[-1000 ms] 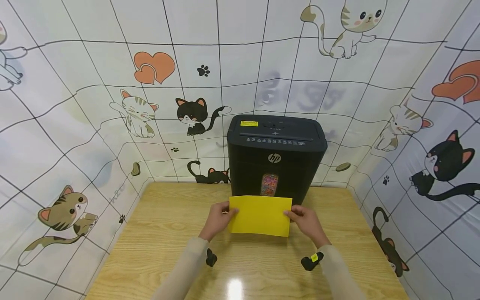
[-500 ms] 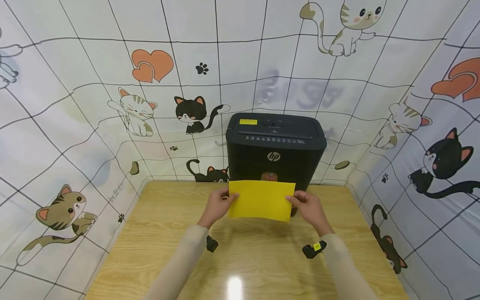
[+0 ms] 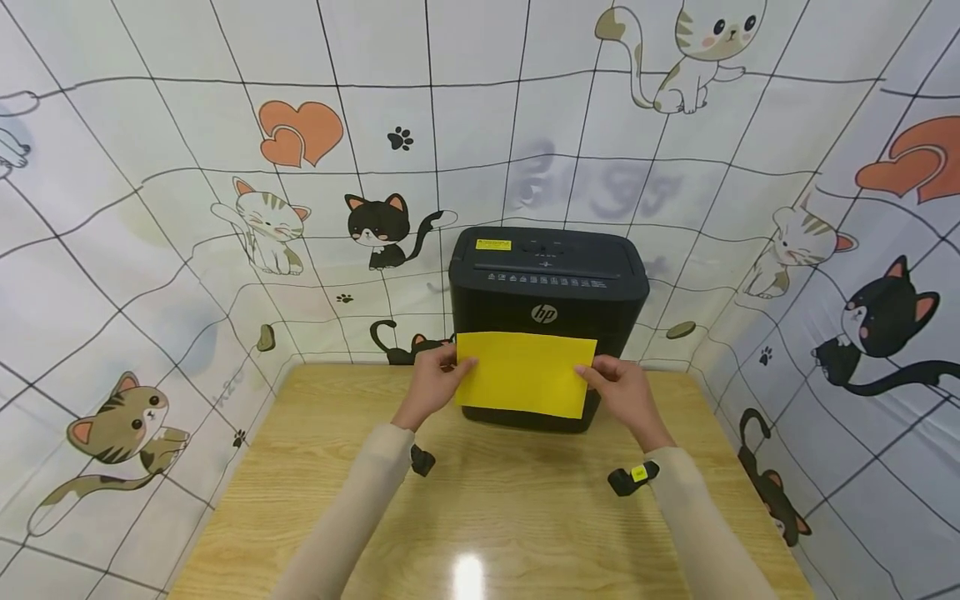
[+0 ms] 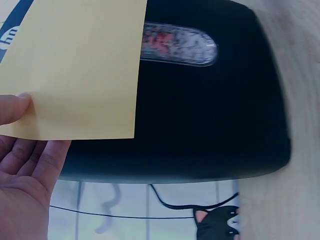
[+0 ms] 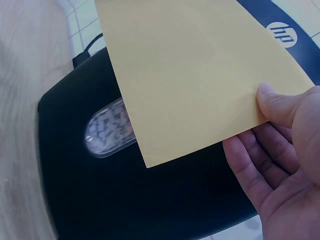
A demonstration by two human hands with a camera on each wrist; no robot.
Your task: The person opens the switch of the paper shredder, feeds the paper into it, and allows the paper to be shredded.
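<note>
A sheet of yellow paper [image 3: 527, 375] is held up in front of a black HP paper shredder [image 3: 547, 287]. My left hand [image 3: 432, 379] pinches its left edge, thumb on the near face and fingers behind. At the opposite edge my right hand [image 3: 621, 392] pinches it the same way. Most of the shredder's front lies behind the paper [image 4: 85, 70], including its window in the head view. Both wrist views show part of that window [image 5: 109, 131], with colourful shreds inside. The feed slot [image 3: 547, 271] on the shredder's top is above the paper's upper edge.
The shredder stands at the back of a wooden table [image 3: 480, 500], near a cat-printed cloth wall [image 3: 390, 125]. More of this cloth hangs at both sides. A black cable [image 5: 92, 44] shows beside the shredder in the right wrist view.
Both hands have raised the yellow paper and moved it forward, from the shredder's base up to just below the HP logo. The window has become covered in the head view.
</note>
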